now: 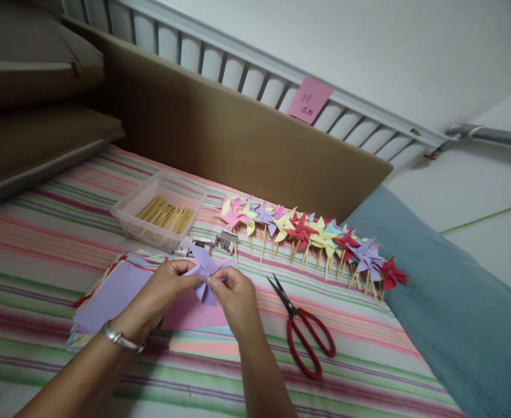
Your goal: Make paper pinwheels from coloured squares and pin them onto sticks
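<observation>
A purple paper pinwheel [205,268] is held up between both hands, its blades folded toward the middle. My left hand [168,290] pinches it from the left side, a silver bracelet on the wrist. From the right, the fingers of my right hand [234,296] close on the pinwheel near its centre; whether a small pin is between them I cannot tell. Below the hands lie pink paper sheets [185,313], and to the left is a stack of coloured paper with a purple sheet [112,296] on top. Red-handled scissors [301,325] rest open at the right.
A clear plastic box [129,223] holds many thin wooden sticks [166,215]. A small open box of pins [225,242] stands beside it. Finished pinwheels on sticks [303,231] lie in a long row. Behind stands a cardboard panel [238,139]; brown packages [42,139] are at left.
</observation>
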The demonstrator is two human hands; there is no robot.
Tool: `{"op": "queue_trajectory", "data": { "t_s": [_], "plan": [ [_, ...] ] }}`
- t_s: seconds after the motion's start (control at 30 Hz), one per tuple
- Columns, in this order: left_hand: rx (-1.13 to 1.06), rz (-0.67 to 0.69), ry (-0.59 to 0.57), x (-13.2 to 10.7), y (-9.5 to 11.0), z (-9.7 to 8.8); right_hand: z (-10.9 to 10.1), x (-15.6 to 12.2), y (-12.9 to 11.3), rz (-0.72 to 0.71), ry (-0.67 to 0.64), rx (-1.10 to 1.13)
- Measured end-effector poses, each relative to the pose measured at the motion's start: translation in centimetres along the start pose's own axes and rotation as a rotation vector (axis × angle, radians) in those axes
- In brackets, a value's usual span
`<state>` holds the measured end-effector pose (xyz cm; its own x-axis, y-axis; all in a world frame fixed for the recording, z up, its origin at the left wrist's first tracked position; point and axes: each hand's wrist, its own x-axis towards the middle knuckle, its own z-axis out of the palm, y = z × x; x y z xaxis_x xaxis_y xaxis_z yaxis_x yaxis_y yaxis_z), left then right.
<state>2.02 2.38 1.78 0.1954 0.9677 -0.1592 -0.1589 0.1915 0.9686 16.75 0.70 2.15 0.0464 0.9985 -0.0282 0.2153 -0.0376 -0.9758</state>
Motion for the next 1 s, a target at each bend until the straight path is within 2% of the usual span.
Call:
{"op": "queue_trajectory", "data": {
  "t_s": [0.37,0.77,1.0],
  "plan": [
    [0.005,0.016,0.033,-0.21,0.13,0.24,0.20,-0.07,-0.34,-0.031,0.046,-0.015],
    [-0.046,-0.018,-0.005,-0.47,0.45,0.69,0.22,-0.10,-0.38,-0.053,0.085,-0.081],
    [-0.056,-0.046,0.019,-0.26,0.08,0.74,0.36,-0.25,-0.44,-0.082,0.098,-0.148]
  ]
}}
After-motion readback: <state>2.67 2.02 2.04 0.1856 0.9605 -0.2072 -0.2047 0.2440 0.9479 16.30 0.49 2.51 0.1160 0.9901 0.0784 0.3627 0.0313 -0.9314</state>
